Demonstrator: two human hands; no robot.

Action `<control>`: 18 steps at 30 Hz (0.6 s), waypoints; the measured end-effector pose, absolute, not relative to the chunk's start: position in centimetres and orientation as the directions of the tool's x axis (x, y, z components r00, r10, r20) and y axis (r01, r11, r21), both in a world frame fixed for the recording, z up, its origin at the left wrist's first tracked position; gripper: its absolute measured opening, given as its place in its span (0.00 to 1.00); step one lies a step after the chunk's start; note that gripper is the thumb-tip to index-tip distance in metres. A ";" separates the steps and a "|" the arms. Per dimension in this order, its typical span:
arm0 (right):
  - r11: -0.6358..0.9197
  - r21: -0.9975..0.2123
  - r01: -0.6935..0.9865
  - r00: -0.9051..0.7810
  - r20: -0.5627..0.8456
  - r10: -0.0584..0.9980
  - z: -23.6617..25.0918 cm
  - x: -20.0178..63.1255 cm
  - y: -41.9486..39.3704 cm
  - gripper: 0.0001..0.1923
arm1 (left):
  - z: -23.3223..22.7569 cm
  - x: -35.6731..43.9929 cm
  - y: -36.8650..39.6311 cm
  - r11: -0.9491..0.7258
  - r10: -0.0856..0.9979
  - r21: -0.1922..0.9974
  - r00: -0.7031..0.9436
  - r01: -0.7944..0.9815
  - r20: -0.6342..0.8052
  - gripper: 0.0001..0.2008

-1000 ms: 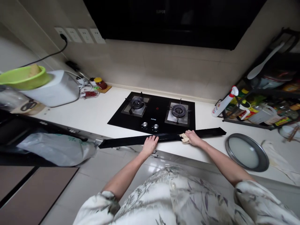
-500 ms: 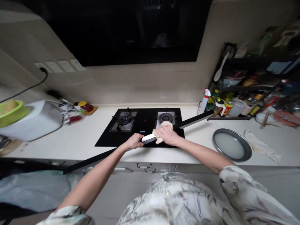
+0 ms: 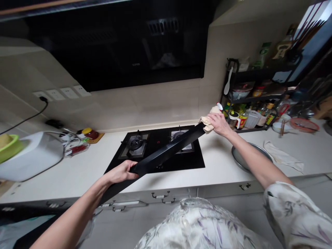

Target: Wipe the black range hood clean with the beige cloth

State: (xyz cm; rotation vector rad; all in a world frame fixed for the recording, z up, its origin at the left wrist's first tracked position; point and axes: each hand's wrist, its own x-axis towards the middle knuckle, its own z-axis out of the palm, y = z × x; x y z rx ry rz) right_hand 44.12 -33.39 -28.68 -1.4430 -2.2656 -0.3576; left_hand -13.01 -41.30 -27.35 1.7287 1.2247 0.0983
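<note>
A long black panel (image 3: 168, 148) slants across the view, from low at the left up to the right, above the gas hob (image 3: 153, 138). My left hand (image 3: 123, 172) grips its edge near the middle, thumb on the near side. At the panel's upper right end, my right hand (image 3: 219, 123) is closed on a cream cloth (image 3: 206, 123) that touches the panel. Part of the right burner (image 3: 178, 133) is hidden behind the panel. The panel's lower left part is partly covered by my left forearm.
A grey round pan (image 3: 237, 157) and a flat cloth (image 3: 284, 157) lie on the right counter. A spray bottle (image 3: 220, 106) stands by a rack (image 3: 249, 100) of bottles. On the left are a white appliance (image 3: 38, 155) and a jar (image 3: 89, 133). The range hood (image 3: 124, 52) overhangs the hob.
My right hand has slid the cloth up and right along the panel to its far end. My left hand has shifted left and down, and the panel has turned to show a broad dark face.
</note>
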 end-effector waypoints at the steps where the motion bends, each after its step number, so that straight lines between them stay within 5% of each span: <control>1: 0.402 -0.025 0.915 -0.340 0.486 0.805 -29.1 44.0 -33.5 0.26 | -27.3 -13.2 -41.5 -0.013 0.753 0.733 0.489 0.680 -0.440 0.13; 5: 0.527 -0.043 0.849 -0.455 0.448 0.770 -31.7 34.6 -36.2 0.24 | -27.3 -11.9 -41.0 -0.043 0.735 0.732 0.517 0.680 -0.438 0.13; 9: 0.708 0.100 0.699 -0.650 0.502 0.571 -34.2 21.3 -40.2 0.23 | -27.3 -9.7 -40.5 -0.024 0.690 0.771 0.568 0.637 -0.448 0.14; 13: 0.738 0.178 0.651 -0.674 0.583 0.453 -33.7 19.3 -40.0 0.24 | -27.1 -9.9 -41.2 0.064 0.690 0.826 0.573 0.560 -0.442 0.16; 15: 0.678 0.083 0.730 -0.549 0.662 0.510 -32.1 23.1 -37.9 0.24 | -27.0 -11.0 -41.9 0.126 0.717 0.846 0.542 0.519 -0.439 0.18; 18: 0.457 -0.259 0.851 -0.096 0.779 0.620 -28.3 30.4 -33.4 0.25 | -27.0 -12.4 -42.8 0.219 0.740 0.875 0.511 0.431 -0.437 0.21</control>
